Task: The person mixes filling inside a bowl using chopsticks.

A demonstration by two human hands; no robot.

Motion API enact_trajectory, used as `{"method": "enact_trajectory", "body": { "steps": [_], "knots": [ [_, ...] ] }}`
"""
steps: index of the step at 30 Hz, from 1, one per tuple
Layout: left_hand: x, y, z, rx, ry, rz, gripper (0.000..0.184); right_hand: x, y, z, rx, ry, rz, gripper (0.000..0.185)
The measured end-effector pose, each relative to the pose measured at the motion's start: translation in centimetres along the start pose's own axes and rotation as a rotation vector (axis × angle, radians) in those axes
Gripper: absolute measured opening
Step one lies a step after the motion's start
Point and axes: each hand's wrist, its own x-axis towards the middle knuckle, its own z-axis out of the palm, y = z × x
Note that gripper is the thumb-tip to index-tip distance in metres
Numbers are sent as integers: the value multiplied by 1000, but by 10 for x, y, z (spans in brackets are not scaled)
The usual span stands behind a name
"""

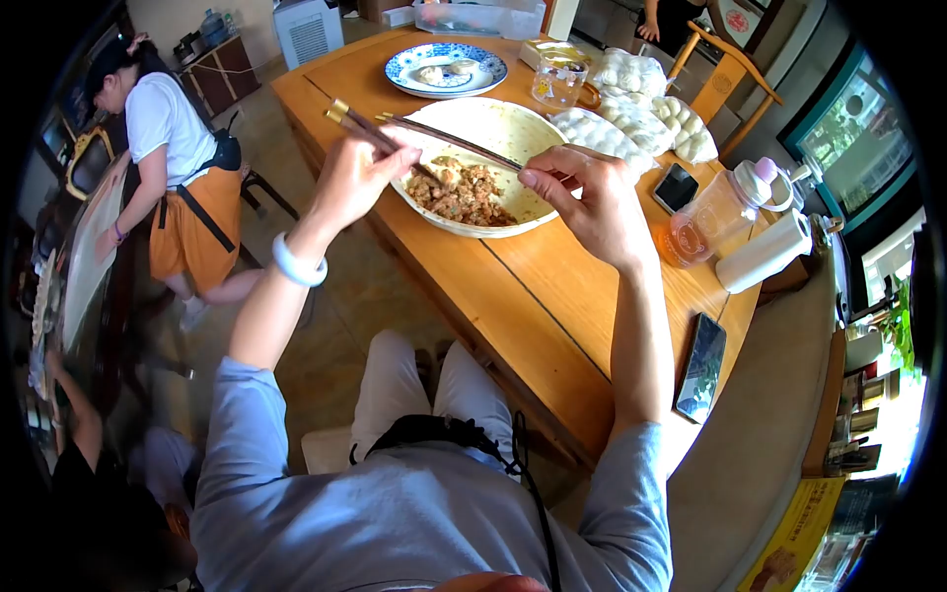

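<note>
Flanking one bowl (485, 113), left fingers (397, 162) clamp two chopsticks (365, 126), right fingers (548, 188) pinch one chopstick (454, 143).

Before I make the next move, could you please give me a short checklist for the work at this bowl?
1. Left hand gripping dark chopsticks: ok.
2. Right hand clear of the minced mixture: ok.
3. Bowl upright on the wooden table: ok.
4. Gap between bowl and blue-patterned plate: cannot tell.
5. Nearer smartphone well in from the table edge: not ok, lies near it.
</note>
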Motion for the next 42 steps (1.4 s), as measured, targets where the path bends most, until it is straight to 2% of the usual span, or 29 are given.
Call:
{"method": "enact_trajectory", "body": {
  "steps": [1, 3, 5, 7, 8, 11, 12, 15, 17, 19, 24, 27, 28, 32, 33, 35, 39, 41, 42],
  "knots": [
    [9, -9, -2, 135, 56, -28, 16, 0, -1, 1, 3, -2, 2, 14],
    [24, -40, 1, 80, 229, 20, 15, 1, -3, 3, 7, -4, -7, 14],
    [26, -43, 8, 161, 286, 26, 18, -2, -5, 1, -3, 1, -23, 14],
    [22, -51, 13, 110, 241, 30, 18, -3, -5, -4, -24, -15, -9, 14],
    [20, -55, 19, -33, 246, -26, 18, -3, -5, -7, -42, -29, -7, 15],
    [5, -36, 16, -212, 64, -109, 20, -4, -1, -10, -59, -29, 6, 15],
    [4, -29, 10, -167, -16, -103, 21, -3, -1, -10, -58, -20, 8, 15],
    [17, -24, 0, 13, 56, -64, 21, -1, 0, -9, -35, -24, 11, 16],
    [29, -42, -1, -47, 121, 1, 20, -1, -4, -8, -27, -19, 1, 14],
    [31, -46, 5, 92, 155, 32, 18, -2, -3, -4, -18, 14, -37, 11],
    [23, -27, 5, 277, 58, 7, 19, -5, 1, -7, -26, 27, -34, 11],
    [19, -21, -12, 84, -96, -100, 20, -4, 1, -10, -28, 31, -23, 11],
    [18, -13, -14, -51, -125, -93, 21, -3, 0, -11, -75, -31, -9, 15],
    [29, -43, -10, -5, 62, -50, 22, -1, -2, -5, -57, -39, -24, 16],
    [30, -46, -7, 124, 84, -52, 22, -2, -4, -6, -57, -47, -20, 16],
    [27, -52, 2, -90, 105, -45, 23, -4, -6, -8, -46, -34, -15, 14],
    [10, -24, 4, -273, -47, -144, 22, -5, -2, -9, -27, 30, -10, 11],
    [13, -26, 1, -190, -2, -130, 22, -6, -2, -9, -31, 32, -9, 11],
    [19, -40, 0, -102, 87, -73, 24, -5, -2, -8, -36, 26, -9, 11]
  ]
}}
